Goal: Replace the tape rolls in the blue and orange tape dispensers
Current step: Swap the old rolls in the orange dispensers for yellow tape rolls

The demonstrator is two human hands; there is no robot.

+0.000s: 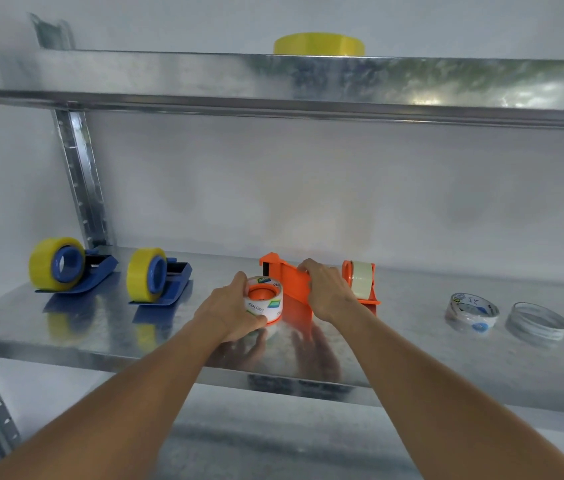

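Galvanised shelf [66, 327]: landmark; every place below is relative to its middle level.
Far-left blue dispenser [76, 271]: at left end, full yellow roll [43, 263] on its hub. Looks done.
Second blue dispenser [164, 282]: just right of the first, also carries a fat yellow roll [136, 278]. Looks done.
Left hand [228, 313]: at shelf centre, fingers closed around the white printed roll [266, 304].
White printed roll: seated over an orange hub [262, 292], touching the shelf surface. My read: being loaded, seating not confirmed.
Centre orange dispenser [291, 278]: just right of that roll, lying on the shelf.
Right hand [325, 289]: clamped on the centre orange dispenser's body, steadying it.
Second orange dispenser [360, 282]: just behind the right hand, upright, pale roll [361, 275] mounted. Looks done.
Two thin clear rolls [472, 311], [536, 320]: right end, loose, nearly used up; probably the pulled-out old ones.
Upper level: another yellow roll [318, 45], spare.
Status: roughly three of four loaded; centre orange in progress.
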